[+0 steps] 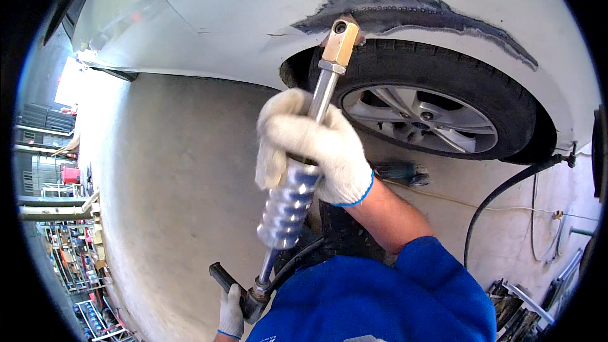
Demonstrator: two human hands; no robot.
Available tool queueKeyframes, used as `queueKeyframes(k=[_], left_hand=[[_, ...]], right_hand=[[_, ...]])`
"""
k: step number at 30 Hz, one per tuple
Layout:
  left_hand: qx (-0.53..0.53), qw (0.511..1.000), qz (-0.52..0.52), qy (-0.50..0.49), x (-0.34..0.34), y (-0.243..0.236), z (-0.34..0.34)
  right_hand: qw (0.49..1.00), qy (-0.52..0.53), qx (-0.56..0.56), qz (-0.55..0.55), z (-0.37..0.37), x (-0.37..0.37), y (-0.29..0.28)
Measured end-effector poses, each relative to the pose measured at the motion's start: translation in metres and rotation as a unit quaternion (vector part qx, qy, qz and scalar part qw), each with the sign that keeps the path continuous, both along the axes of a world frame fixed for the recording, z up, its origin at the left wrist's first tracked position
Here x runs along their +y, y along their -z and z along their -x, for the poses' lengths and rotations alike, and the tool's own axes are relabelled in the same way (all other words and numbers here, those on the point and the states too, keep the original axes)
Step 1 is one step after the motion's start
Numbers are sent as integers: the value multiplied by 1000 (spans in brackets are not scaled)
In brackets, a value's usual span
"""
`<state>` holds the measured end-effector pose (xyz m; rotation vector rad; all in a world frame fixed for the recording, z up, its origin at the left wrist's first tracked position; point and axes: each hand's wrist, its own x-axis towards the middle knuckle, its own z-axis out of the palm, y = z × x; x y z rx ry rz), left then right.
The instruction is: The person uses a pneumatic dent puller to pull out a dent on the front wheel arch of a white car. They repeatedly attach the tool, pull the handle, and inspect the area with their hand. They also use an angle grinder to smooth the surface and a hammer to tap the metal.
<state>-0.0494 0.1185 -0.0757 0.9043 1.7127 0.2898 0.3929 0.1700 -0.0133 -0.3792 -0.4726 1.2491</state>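
Note:
A slide hammer dent puller, with a ribbed silver weight (288,206) on a steel shaft, runs up to the car body. Its brass-coloured tip (341,44) meets the lower edge of a dark, bare-metal patch (405,11) above the wheel arch. My right hand (316,142), in a white knitted glove, is closed round the puller at the top of the weight; the weight is slightly blurred. Low in view, my left hand (232,312), also gloved, grips the puller's black handle (223,277) at the rear end. Its fingers are partly hidden.
A tyre with a silver alloy wheel (427,117) sits under the arch of the pale car panel (209,19). A blue power tool (405,173) lies on the floor by the tyre. A black cable (491,199) is clamped at the right. Crowded shelves (69,256) line the left.

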Motion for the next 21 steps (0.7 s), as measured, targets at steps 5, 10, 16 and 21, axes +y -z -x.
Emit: queueKeyframes(k=[5,10,16,21], left_hand=[[8,997,74,-11,15,22,33],[-21,998,27,-47,-10,38,43],[47,999,-19,10,-2,-4,-10],[36,999,-18,3,-12,21,17]], right_hand=[[987,-138,-28,74,145,-51,48],[967,-245,-74,-20,136,-35,35],[998,-25,4,-61,73,-8,5],[972,149,149,-105,5,8,-30]])
